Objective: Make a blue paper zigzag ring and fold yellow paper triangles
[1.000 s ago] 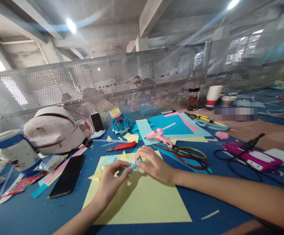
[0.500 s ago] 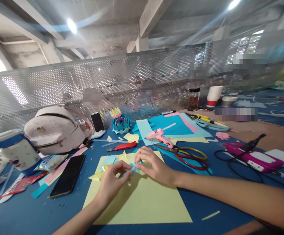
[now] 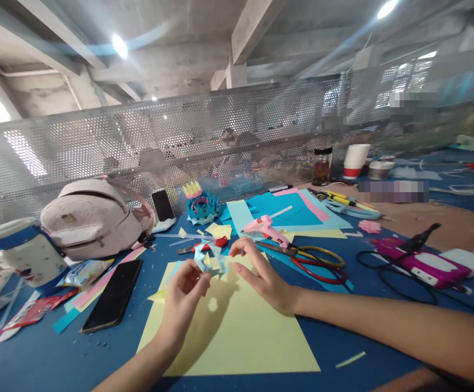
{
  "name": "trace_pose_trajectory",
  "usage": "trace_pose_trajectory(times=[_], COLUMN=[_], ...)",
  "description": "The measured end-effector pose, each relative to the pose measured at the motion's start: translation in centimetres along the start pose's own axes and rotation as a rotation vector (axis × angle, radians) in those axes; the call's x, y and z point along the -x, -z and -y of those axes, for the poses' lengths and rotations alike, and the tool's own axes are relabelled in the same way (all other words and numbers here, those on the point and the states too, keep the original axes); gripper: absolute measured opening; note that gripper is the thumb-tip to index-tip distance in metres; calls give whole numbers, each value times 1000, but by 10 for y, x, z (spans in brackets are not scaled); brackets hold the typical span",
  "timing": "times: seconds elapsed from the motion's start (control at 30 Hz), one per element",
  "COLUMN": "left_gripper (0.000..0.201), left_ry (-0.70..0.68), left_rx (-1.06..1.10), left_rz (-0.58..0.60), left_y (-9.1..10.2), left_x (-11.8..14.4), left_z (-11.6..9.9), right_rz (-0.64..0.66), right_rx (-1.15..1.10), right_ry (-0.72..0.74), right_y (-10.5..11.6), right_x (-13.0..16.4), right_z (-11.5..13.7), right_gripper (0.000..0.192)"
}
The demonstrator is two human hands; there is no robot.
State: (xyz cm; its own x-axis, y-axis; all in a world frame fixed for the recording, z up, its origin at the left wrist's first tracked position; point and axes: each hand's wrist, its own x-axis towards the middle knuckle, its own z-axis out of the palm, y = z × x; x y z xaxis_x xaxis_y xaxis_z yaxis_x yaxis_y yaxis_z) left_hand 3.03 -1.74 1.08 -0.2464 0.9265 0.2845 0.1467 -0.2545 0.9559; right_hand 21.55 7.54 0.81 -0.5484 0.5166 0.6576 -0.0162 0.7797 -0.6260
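now lifted: folded blue paper piece [image 3: 210, 260] raised off the yellow sheet [image 3: 237, 332] | left hand [image 3: 183, 291] pinched shut on it | right hand [image 3: 261, 272] released, fingers spread beside it

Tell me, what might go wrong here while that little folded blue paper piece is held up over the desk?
The left hand pinches the blue paper piece only by its edge, with the right hand open beside it, so it could slip or unfold. The red-handled scissors and pink glue gun lie close by the right hand; a careless reach might snag a blade or the nozzle.
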Motion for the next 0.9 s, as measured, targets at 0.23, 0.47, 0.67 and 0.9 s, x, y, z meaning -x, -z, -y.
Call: trace_pose_trajectory(times=[0.23,0.47,0.67,0.9], left_gripper=[34,46,34,15], left_ry=[204,262,-123,-389], left_rx=[238,126,-289,-561], left_rz=[48,141,91,206], left_y=[-14,-13,9,22], left_x=[11,6,-1,-12], left_z=[1,14,6,6], right_rz=[189,185,122,235], right_rx=[74,129,135,149], right_ry=[48,-46,-149,-90], right_y=[-4,-5,-2,-3], right_x=[2,2,-2,1], right_z=[3,-1,-11,-9], right_gripper=[15,5,8,7])
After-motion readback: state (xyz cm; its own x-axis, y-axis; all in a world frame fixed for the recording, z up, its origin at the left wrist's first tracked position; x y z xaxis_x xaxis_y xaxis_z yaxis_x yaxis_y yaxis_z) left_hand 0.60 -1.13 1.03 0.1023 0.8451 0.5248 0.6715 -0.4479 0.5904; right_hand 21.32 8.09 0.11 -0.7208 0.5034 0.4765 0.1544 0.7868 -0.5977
